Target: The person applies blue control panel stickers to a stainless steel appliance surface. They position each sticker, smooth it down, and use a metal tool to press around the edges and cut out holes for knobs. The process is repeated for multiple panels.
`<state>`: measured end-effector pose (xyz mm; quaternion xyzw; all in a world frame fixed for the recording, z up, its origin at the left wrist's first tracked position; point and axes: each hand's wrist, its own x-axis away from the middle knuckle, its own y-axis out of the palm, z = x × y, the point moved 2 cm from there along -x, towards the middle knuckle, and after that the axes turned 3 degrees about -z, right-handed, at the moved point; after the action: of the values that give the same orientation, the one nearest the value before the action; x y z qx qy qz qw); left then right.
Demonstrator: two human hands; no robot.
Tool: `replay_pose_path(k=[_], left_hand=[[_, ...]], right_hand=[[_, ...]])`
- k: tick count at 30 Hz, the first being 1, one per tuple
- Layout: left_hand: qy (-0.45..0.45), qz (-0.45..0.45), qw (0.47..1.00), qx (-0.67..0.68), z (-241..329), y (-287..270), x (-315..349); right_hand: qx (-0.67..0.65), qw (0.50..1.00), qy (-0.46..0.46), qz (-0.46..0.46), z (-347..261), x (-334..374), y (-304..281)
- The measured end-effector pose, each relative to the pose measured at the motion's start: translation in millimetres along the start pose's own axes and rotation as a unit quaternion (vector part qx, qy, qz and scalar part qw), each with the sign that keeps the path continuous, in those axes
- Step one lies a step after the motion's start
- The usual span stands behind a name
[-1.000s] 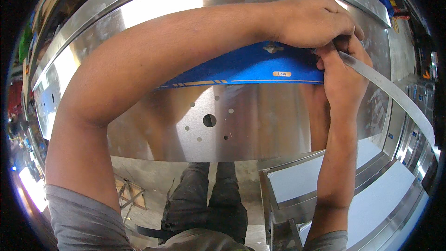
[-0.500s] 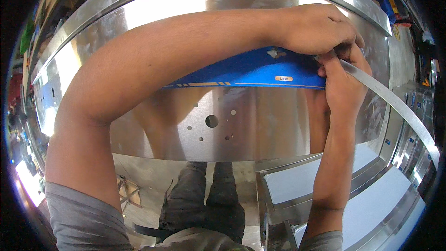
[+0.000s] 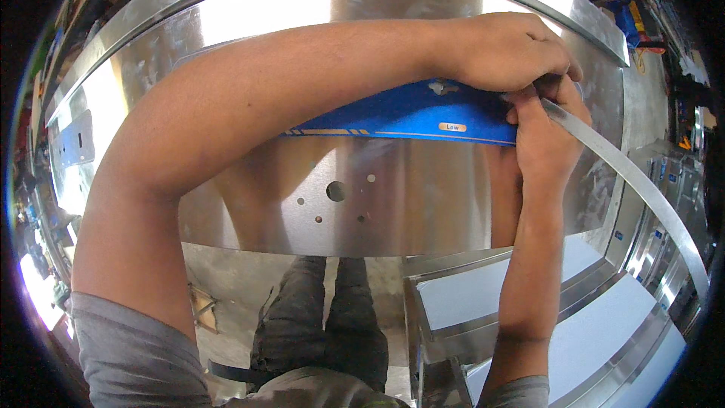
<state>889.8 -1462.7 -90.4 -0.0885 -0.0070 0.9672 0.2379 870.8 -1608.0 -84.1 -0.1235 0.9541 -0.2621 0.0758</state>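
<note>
Head view: the right hand [image 3: 550,140] is gripping a thin metal strip [image 3: 627,162], which is curving out toward the near right. The left hand [image 3: 513,53] is meeting it with fingers curled; whether it is holding anything is hidden. A blue label [image 3: 408,117] is lying on the steel panel [image 3: 430,196], left of the right hand, the left forearm [image 3: 302,68] partly covering it from view.

One printed word legible

A single short word in dark print stands on a small, pale orange, rounded label [image 3: 452,128] close to the near edge of the blue strip [image 3: 400,112], right of its middle; small blue stickers [image 3: 619,235] on metal at the right are too small to read
</note>
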Motion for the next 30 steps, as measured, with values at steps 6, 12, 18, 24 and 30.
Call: replay_pose_path(k=[6, 12, 18, 24, 30], left_hand=[[0.002, 0.006, 1.0, -0.007, 1.1, -1.2, 2.1], [-0.017, 0.023, 0.999, 0.014, -0.6, 0.6, -0.5], [0.017, 0.02, 1.0, -0.007, -1.9, 1.3, -2.4], [0.033, 0.024, 0.998, -0.041, -4.4, 0.7, -1.0], [0.015, 0.032, 0.999, -0.006, -4.2, 0.9, -1.8]], right_hand=[[0.003, 1.0, -0.013, -0.002, 3.3, 2.0, -1.9], [-0.025, 1.0, 0.002, 0.003, 2.4, 2.0, -1.4], [-0.005, 1.0, -0.007, 0.027, 0.3, 2.7, 1.0], [0.039, 0.998, -0.042, 0.002, 1.0, 1.2, -2.3], [0.02, 1.0, 0.002, 0.011, 2.3, 0.6, -1.4]])
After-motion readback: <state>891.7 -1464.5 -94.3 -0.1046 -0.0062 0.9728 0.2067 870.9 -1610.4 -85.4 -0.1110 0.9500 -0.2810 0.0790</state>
